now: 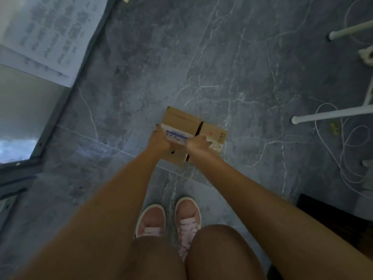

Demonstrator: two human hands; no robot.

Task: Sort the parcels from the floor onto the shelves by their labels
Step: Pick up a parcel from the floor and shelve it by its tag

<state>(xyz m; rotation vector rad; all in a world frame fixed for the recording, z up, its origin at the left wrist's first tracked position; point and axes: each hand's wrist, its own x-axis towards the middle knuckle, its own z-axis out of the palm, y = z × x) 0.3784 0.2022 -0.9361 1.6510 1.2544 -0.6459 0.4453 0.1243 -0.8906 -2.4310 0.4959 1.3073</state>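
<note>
Two brown cardboard parcels lie side by side on the grey marbled floor in front of my feet. The left parcel (181, 120) carries a white and blue label (177, 135). My left hand (159, 139) grips that parcel's left side. My right hand (196, 143) closes on its right edge, at the gap beside the right parcel (215, 133). The right parcel has a small red mark and printed text on top. My forearms hide the near ends of both parcels.
A dark metal frame (60, 110) with glass and a taped paper sheet (46, 31) runs along the left. White stand legs (331, 115) and loose white cable (343, 150) lie at the right. A dark object (331, 215) sits at lower right.
</note>
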